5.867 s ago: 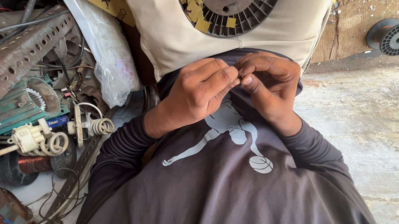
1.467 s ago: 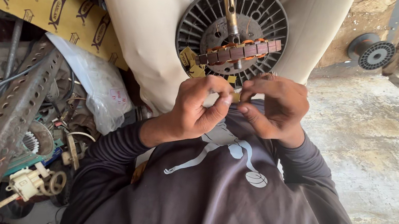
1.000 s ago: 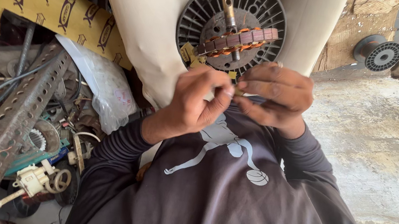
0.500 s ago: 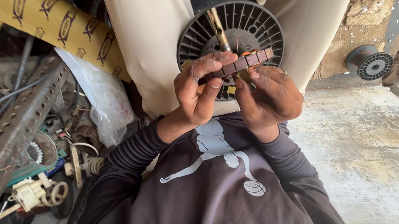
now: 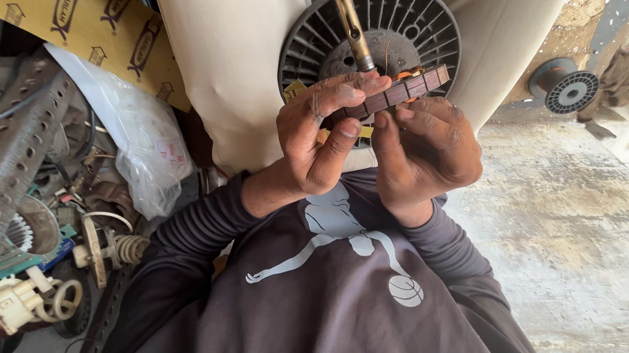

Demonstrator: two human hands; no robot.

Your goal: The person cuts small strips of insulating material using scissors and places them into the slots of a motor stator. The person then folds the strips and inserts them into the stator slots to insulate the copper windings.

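Hands met just below the black fan wheel [image 5: 381, 36]: left hand [image 5: 319, 141] and right hand [image 5: 428, 147] pinched a brown segmented strip [image 5: 398, 94], likely light, stiff, brittle; best gripped by its ends.

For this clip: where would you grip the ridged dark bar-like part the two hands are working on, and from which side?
Best by its long flat faces, near the middle, coming from below. The ridged bar lies tilted, its upper right end free, and it is narrow, so a thumb-and-finger pinch fits. The left hand already pinches it from beneath while the right hand steadies the other side. The metal shaft crowds the top.
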